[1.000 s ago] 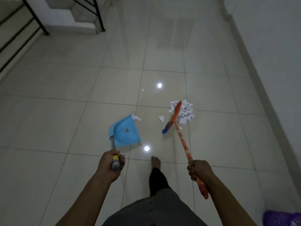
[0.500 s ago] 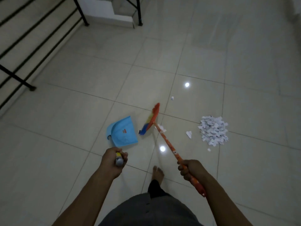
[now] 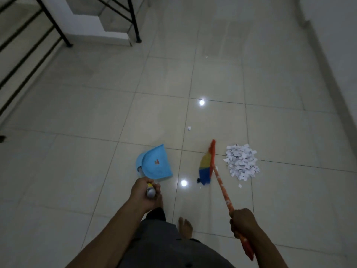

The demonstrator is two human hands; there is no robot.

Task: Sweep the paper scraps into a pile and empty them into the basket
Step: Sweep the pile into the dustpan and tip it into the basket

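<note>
Seen from the head camera, the pile of paper scraps (image 3: pixel 241 163) sits on the shiny tiled floor (image 3: pixel 77 132). All the places here are told from that pile.

The broom (image 3: pixel 207 167) is just to the left of the pile. Its brush is orange, yellow and blue, and it is close to the pile's left edge but not on it. The long orange stick runs from the brush back toward the person. The right hand (image 3: pixel 242 222) is wrapped tight around the stick near its far end.

Further left of the pile, past the broom, is a blue dustpan (image 3: pixel 156 165). The left hand (image 3: pixel 144 194) is closed around its silver and yellow handle. I cannot tell if the pan touches the floor.

One little scrap (image 3: pixel 189 128) lies alone, up and to the left of the pile, well apart from it. Another tiny scrap (image 3: pixel 240 186) lies just below the pile, on the side near the person.

A bare foot (image 3: pixel 185 227) stands on the floor below and left of the pile. A black railing (image 3: pixel 48 18) is far off to the upper left
</note>
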